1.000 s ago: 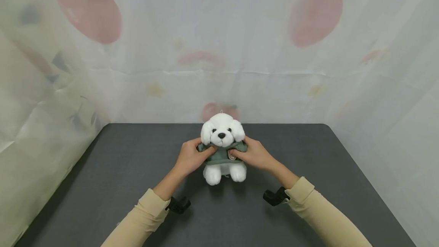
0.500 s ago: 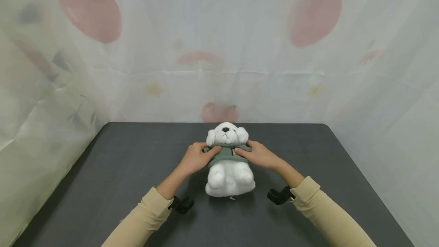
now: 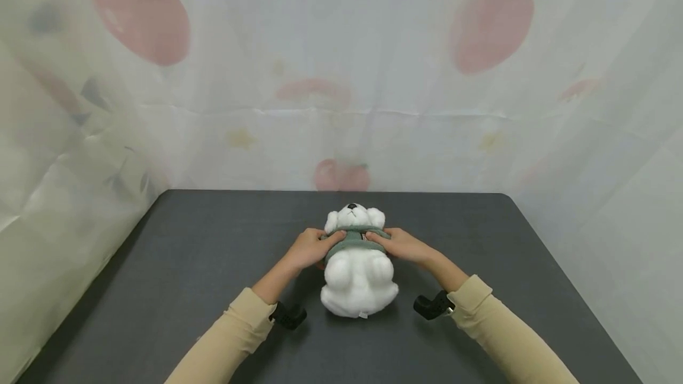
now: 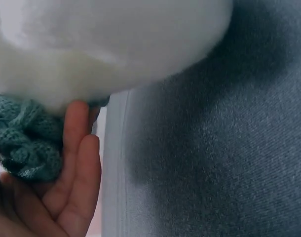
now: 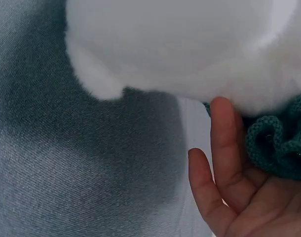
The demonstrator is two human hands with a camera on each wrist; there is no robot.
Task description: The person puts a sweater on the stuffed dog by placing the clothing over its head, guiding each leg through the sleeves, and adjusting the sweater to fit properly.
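Observation:
A white plush dog (image 3: 358, 274) lies on its back on the dark grey table (image 3: 187, 271), head pointing away from me. A green knitted sweater (image 3: 349, 242) is bunched up round its chest and neck. My left hand (image 3: 311, 248) pinches the sweater's left side, and my right hand (image 3: 397, 244) pinches its right side. In the left wrist view the bunched green knit (image 4: 24, 143) sits in my fingers (image 4: 74, 163) under the white fur (image 4: 106, 44). The right wrist view shows the knit (image 5: 281, 148) against my palm beside my fingers (image 5: 224, 153).
A pale curtain with red fruit prints (image 3: 341, 76) hangs close behind and at both sides of the table. Black wrist camera mounts (image 3: 288, 316) sit at my cuffs. Bare tabletop lies left and right of the toy.
The plush dog went from sitting upright and facing me to lying on its back. Both hands kept hold of the sweater, which has bunched higher toward the neck.

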